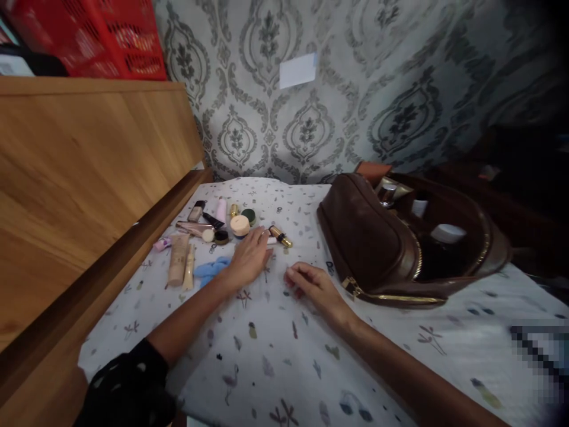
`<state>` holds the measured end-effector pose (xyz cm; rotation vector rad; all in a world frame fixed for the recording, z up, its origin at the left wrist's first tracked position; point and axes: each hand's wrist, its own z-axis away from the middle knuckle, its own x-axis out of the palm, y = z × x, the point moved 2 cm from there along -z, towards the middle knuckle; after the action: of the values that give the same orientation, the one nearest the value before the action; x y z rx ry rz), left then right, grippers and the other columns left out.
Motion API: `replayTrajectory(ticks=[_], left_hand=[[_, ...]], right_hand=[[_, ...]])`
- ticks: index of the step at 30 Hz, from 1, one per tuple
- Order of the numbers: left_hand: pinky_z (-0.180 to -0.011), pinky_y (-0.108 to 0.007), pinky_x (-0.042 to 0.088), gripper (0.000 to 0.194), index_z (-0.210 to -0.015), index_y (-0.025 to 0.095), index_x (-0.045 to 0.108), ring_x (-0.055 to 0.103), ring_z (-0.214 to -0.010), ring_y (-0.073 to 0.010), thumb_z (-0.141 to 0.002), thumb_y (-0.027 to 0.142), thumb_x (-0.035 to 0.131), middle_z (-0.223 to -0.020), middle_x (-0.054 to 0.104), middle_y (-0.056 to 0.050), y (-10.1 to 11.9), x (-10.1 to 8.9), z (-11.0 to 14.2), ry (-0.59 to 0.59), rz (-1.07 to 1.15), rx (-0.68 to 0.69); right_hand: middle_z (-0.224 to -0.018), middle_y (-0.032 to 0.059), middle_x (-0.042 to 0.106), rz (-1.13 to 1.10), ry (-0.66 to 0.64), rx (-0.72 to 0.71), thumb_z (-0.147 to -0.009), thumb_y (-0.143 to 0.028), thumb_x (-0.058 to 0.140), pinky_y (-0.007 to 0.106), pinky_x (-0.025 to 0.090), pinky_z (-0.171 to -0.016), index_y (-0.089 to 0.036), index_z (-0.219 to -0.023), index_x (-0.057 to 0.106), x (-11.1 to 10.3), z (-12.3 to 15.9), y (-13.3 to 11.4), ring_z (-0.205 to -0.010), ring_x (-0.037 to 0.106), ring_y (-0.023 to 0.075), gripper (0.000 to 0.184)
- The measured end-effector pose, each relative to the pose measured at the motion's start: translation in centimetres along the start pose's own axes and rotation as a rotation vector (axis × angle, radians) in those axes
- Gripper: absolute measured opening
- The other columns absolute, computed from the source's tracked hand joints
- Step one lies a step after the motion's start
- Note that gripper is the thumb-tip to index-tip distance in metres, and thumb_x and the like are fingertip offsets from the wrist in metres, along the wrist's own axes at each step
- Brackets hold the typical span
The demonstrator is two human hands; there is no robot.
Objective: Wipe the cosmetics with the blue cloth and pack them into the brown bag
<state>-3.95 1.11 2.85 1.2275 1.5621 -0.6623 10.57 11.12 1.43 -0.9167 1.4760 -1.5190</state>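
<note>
The left hand (252, 254) lies palm down with its fingers extended; whether it grips the small white stick (272, 241) at its two o'clock, I cannot tell. Just past that, also at two o'clock, lies a slim gold-and-black cosmetic tube (281, 236). A round beige-lidded jar (240, 225) sits at eleven, a fluffy blue fabric piece (212, 270) at nine. The right hand (313, 284), at four o'clock from the left, is loosely curled, its grip unclear; a brown leather bag (368, 237) stands at its two.
</note>
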Motion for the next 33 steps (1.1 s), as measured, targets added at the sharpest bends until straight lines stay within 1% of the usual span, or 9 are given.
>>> replayTrajectory(ticks=[3, 6, 8, 14, 19, 22, 26, 30, 33], left_hand=[[-0.111, -0.047, 0.038, 0.042, -0.134, 0.009, 0.043, 0.043, -0.137, -0.0304, -0.097, 0.028, 0.047, -0.143, 0.048, -0.023, -1.7, 1.4, -1.2, -0.068, -0.096, -0.037], [-0.099, -0.046, 0.046, 0.039, -0.129, 0.01, 0.047, 0.058, -0.119, -0.0299, -0.097, 0.034, 0.047, -0.124, 0.061, -0.02, -1.5, 2.0, -1.8, -0.114, -0.122, -0.058], [-0.095, -0.044, 0.048, 0.036, -0.127, 0.012, 0.05, 0.061, -0.11, -0.028, -0.097, 0.032, 0.047, -0.114, 0.065, -0.016, -0.5, 1.6, -1.7, -0.113, -0.119, -0.047], [-0.091, -0.041, 0.046, 0.025, -0.118, 0.015, 0.056, 0.057, -0.107, -0.0261, -0.096, 0.021, 0.045, -0.116, 0.063, -0.01, 2.7, -0.4, 0.0, -0.121, -0.161, 0.085], [-0.086, -0.037, 0.047, 0.021, -0.108, 0.017, 0.06, 0.055, -0.105, -0.0241, -0.098, 0.021, 0.043, -0.111, 0.062, -0.009, 2.6, -1.0, 1.2, -0.114, -0.133, 0.132], [-0.087, -0.035, 0.047, 0.021, -0.105, 0.018, 0.061, 0.055, -0.101, -0.0218, -0.098, 0.02, 0.041, -0.106, 0.063, -0.007, 1.4, -1.2, 1.7, -0.077, -0.088, 0.145], [-0.093, -0.037, 0.045, 0.02, -0.102, 0.018, 0.062, 0.054, -0.103, -0.0225, -0.096, 0.017, 0.042, -0.106, 0.063, -0.008, -1.4, -2.3, 2.1, 0.012, -0.119, 0.087], [-0.097, -0.041, 0.043, 0.023, -0.107, 0.018, 0.061, 0.052, -0.112, -0.0258, -0.097, 0.018, 0.041, -0.114, 0.062, -0.011, -6.1, -4.2, 2.0, 0.072, -0.192, -0.204], [-0.101, -0.047, 0.04, 0.031, -0.122, 0.014, 0.054, 0.049, -0.12, -0.031, -0.098, 0.031, 0.044, -0.126, 0.056, -0.018, -9.3, -4.8, 1.9, 0.094, -0.218, -0.428]], right_hand=[[-0.063, -0.0002, 0.057, 0.011, 0.101, -0.049, -0.071, -0.061, 0.067, 0.023, 0.043, -0.048, -0.017, -0.072, 0.06, 0.7, -1.3, 0.6, -0.052, 0.05, 0.011, 0.044], [-0.068, 0.0006, 0.06, 0.078, 0.154, -0.115, -0.075, -0.055, 0.063, 0.024, 0.044, -0.047, -0.017, -0.082, 0.061, 0.8, -1.8, 1.3, -0.049, 0.05, 0.0106, 0.038], [-0.071, 0.0018, 0.063, 0.107, 0.166, -0.142, -0.078, -0.053, 0.061, 0.025, 0.044, -0.047, -0.017, -0.088, 0.061, 0.5, -1.9, 1.6, -0.048, 0.052, 0.0112, 0.037], [-0.072, 0.0034, 0.065, 0.132, 0.144, -0.199, -0.079, -0.051, 0.061, 0.028, 0.048, -0.052, -0.017, -0.092, 0.062, -0.2, -1.6, 1.8, -0.053, 0.056, 0.0144, 0.036], [-0.086, 0.0075, 0.067, 0.24, 0.156, -0.246, -0.081, -0.047, 0.058, 0.031, 0.051, -0.058, -0.018, -0.094, 0.064, 0.0, -1.3, 1.4, -0.064, 0.061, 0.018, 0.032], [-0.088, 0.009, 0.067, 0.34, 0.168, -0.284, -0.081, -0.046, 0.056, 0.034, 0.052, -0.068, -0.019, -0.09, 0.065, 0.2, -0.7, 1.3, -0.079, 0.064, 0.0224, 0.03], [-0.087, 0.0081, 0.068, 0.409, 0.131, -0.277, -0.083, -0.043, 0.054, 0.034, 0.052, -0.071, -0.02, -0.088, 0.065, 0.7, 0.8, 1.3, -0.08, 0.065, 0.0222, 0.027], [-0.089, 0.0078, 0.068, 0.455, 0.114, -0.267, -0.084, -0.044, 0.053, 0.032, 0.052, -0.067, -0.02, -0.089, 0.066, 0.9, 2.2, 1.0, -0.079, 0.065, 0.0216, 0.028], [-0.087, 0.0079, 0.069, 0.458, 0.111, -0.252, -0.084, -0.045, 0.053, 0.032, 0.052, -0.068, -0.02, -0.088, 0.066, 0.9, 2.6, 0.8, -0.078, 0.065, 0.0219, 0.028]])
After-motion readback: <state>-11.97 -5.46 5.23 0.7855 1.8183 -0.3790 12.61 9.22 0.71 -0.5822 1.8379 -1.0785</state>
